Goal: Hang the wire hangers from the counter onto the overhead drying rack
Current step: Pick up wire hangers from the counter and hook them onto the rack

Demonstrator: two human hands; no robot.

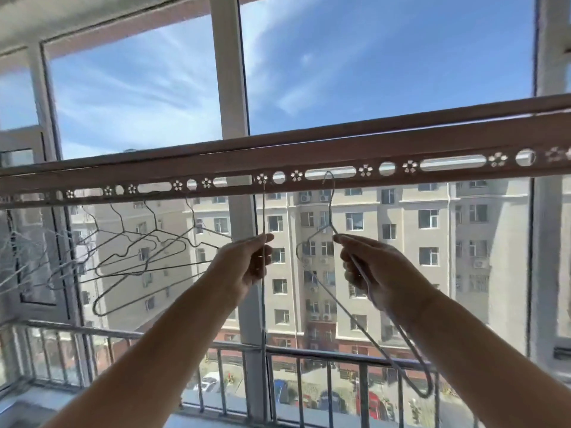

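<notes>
The overhead drying rack is a long pink bar with slots and round holes along its lower edge. My right hand grips a wire hanger by its shoulder, and the hook sits in a long slot of the rack. My left hand pinches a second wire hanger seen edge-on, its top reaching a hole in the bar. Several more wire hangers hang from the rack to the left. The counter is hidden.
Behind the rack stand large window panes with a white frame. A metal railing runs along the window sill at the bottom. Apartment buildings and parked cars lie outside.
</notes>
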